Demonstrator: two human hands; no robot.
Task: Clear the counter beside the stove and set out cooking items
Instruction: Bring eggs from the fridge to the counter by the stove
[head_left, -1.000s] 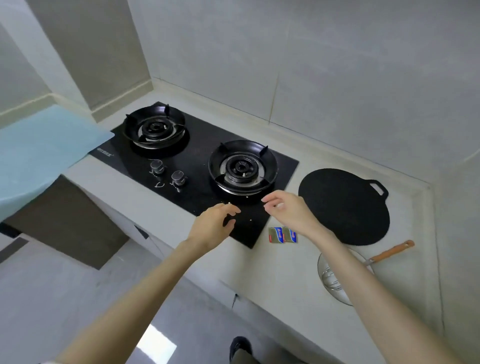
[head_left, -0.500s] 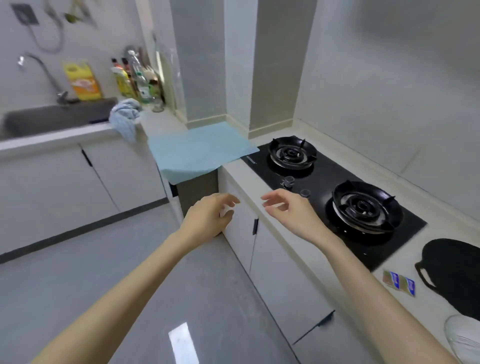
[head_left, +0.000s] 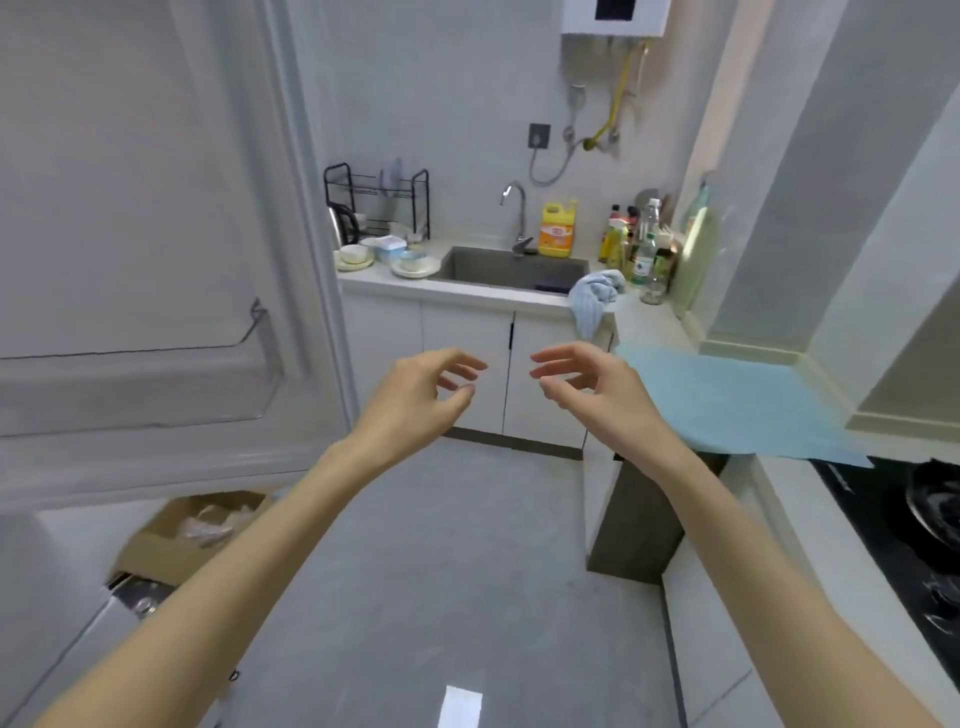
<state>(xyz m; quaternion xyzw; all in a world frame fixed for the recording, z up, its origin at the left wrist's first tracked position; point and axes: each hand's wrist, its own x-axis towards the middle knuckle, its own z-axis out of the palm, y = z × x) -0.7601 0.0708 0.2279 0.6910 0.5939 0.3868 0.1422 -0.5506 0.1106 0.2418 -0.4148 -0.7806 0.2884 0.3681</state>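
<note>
Far left: white panelled door (head_left: 156, 249), its lower edge over an open cardboard box (head_left: 192, 530) on the floor; the box's contents are pale and indistinct.

Back counter, left part: black wire dish rack (head_left: 376, 200), a kettle (head_left: 342, 224) partly hidden by the door edge, stacked bowls and plates (head_left: 410, 262).

Centre: sink (head_left: 511, 270) with chrome tap (head_left: 517, 213). Yellow detergent jug (head_left: 557, 228) behind it, orange label present, writing too small to read.

Foreground: left hand (head_left: 415, 400) and right hand (head_left: 597, 389), both raised over the floor, fingers loosely curled and spread, holding nothing, a gap between the two.

Right of sink: blue cloth (head_left: 597, 296) draped over the counter edge; cluster of bottles (head_left: 636, 239) in the corner, labels illegible.

Above: white wall heater (head_left: 613, 15), cut off by the top edge, with a yellow hose (head_left: 618, 93) below.

Right: light blue mat (head_left: 727, 400) overhanging the counter (head_left: 779, 483).

Far right: black stove (head_left: 909, 525), the task's area, cut off by the frame edge, one burner partly visible. The counter beyond the stove is out of view.
</note>
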